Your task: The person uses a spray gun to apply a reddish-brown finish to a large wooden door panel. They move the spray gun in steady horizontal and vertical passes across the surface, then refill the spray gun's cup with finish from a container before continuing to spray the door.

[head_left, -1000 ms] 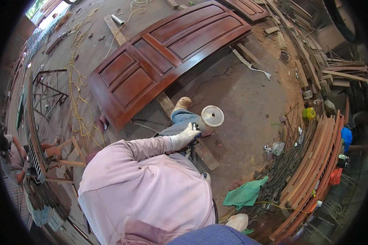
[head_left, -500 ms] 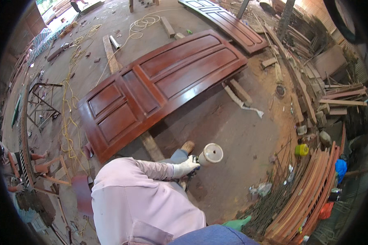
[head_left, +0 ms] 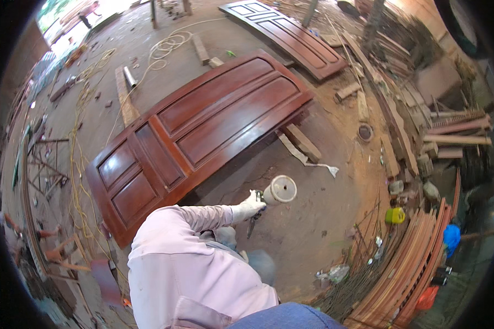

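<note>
My left hand [head_left: 249,209], in a pale glove, is closed round a dark-bodied spray gun. A whitish round cup [head_left: 282,189] with a small dark hole in its lid sits on the spray gun [head_left: 261,202]. Beyond and left of the hand lies a large reddish-brown panelled wooden door [head_left: 206,127], glossy in places and raised on timber blocks. The cup is a short way off the door's near edge, above the floor. My pink sleeve [head_left: 203,218] comes in from the lower left. Of my right hand nothing shows.
A second panelled door [head_left: 307,46] lies farther back. Yellow hose [head_left: 77,181] trails along the left, and pale hose [head_left: 167,44] coils behind. Stacked wooden strips [head_left: 400,263] and a yellow container [head_left: 395,215] stand at right. A person [head_left: 88,13] is far off.
The view has shifted, so the doors sit farther left and the large one lower. My left hand and the spray gun are slightly higher in the picture. My legs have moved and look blurred.
</note>
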The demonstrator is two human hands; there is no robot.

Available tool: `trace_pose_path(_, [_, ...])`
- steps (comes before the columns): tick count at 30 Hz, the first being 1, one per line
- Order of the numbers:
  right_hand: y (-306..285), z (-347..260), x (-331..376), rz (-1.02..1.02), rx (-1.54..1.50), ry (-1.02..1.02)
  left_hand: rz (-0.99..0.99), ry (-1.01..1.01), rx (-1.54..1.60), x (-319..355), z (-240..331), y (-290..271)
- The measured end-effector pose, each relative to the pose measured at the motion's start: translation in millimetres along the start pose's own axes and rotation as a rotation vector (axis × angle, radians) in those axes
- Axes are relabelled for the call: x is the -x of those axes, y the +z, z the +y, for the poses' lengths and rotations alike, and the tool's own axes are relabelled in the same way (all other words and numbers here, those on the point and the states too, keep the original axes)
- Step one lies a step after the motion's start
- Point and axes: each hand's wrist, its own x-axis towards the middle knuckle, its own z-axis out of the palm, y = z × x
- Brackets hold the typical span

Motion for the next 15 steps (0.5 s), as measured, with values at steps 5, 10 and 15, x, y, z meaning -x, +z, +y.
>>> trace_pose_path(5, [-3,-19,-12,0.016,0.028,0.093,0.124,-0.064,0.015,-44,28,21])
trace_pose_path(10, [-17,-32,-38,-0.002,0.019,0.174,0.166,-0.143,0.195,-81,27,55])
trace_pose_path(15, [-47,-47,-104,-0.011,-0.003,0.209,0.131,-0.164,0.265,-122,28,112])
